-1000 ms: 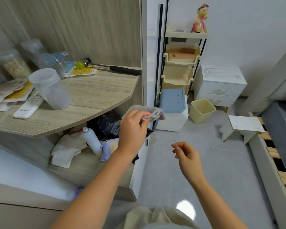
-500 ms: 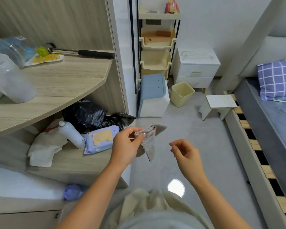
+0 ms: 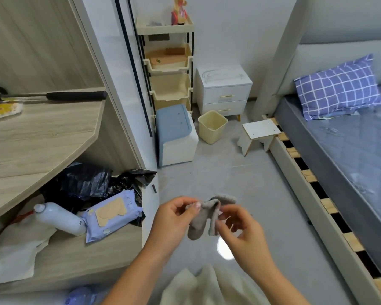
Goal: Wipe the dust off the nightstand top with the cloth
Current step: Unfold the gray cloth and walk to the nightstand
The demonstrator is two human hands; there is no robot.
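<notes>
One cloth [image 3: 204, 219]: left hand [image 3: 172, 221], perhaps right hand [image 3: 242, 230]

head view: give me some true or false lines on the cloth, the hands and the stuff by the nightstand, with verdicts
1. The grey cloth is held by the left hand and the right hand. True.
2. The cloth rests on the nightstand top. False: it is in the hands, apart from the nightstand, which stands by the far wall.
3. A yellow bin stands on the floor close to the nightstand. True.
4. The checked pillow lies on the small white stool. False: it lies on the bed.
5. The nightstand's drawers are pulled out. False: both are shut.
</notes>
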